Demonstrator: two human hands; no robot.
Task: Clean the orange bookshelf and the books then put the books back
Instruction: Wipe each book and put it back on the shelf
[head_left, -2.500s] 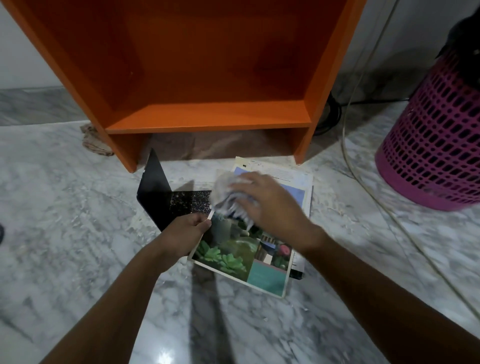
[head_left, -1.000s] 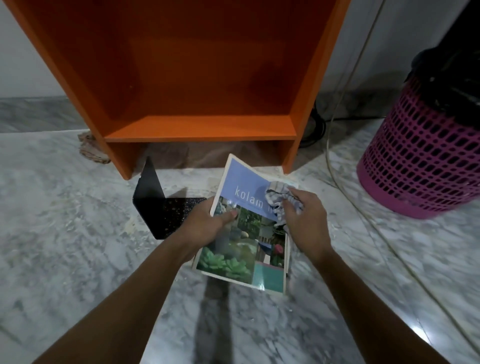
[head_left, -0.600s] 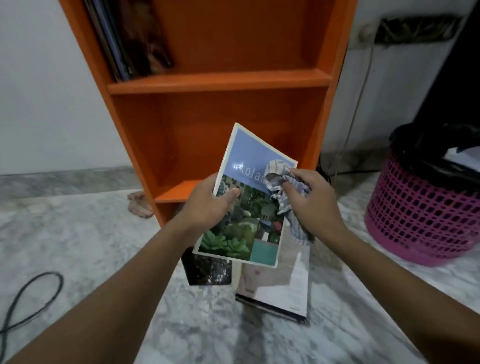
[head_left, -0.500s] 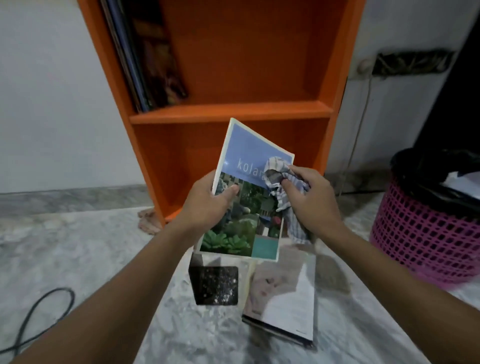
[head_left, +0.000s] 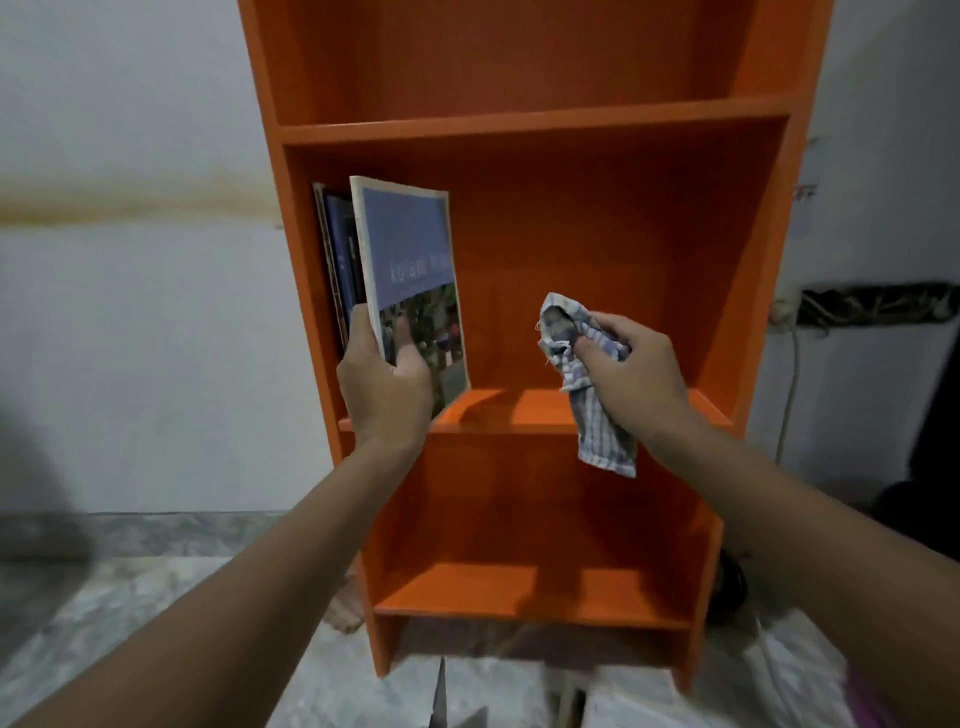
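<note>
The orange bookshelf (head_left: 597, 218) stands against the white wall. My left hand (head_left: 384, 387) grips the lower edge of a blue-covered book (head_left: 408, 260) and holds it upright on the middle shelf, beside two or three dark books (head_left: 337, 260) that lean at the shelf's left side. My right hand (head_left: 631, 374) holds a crumpled striped cloth (head_left: 582, 374) in front of the middle shelf, apart from the book. The cloth's loose end hangs below the shelf board.
Marble floor (head_left: 130, 623) lies below. A black bookend (head_left: 441, 699) and a white book (head_left: 639, 706) show at the bottom edge. A cable (head_left: 789, 395) runs down the wall from a socket on the right. The lower shelf compartment holds nothing.
My left hand lifted the blue book from the floor up to the middle shelf and stood it upright. My right hand came off the book, still holding the cloth. The view rose.
</note>
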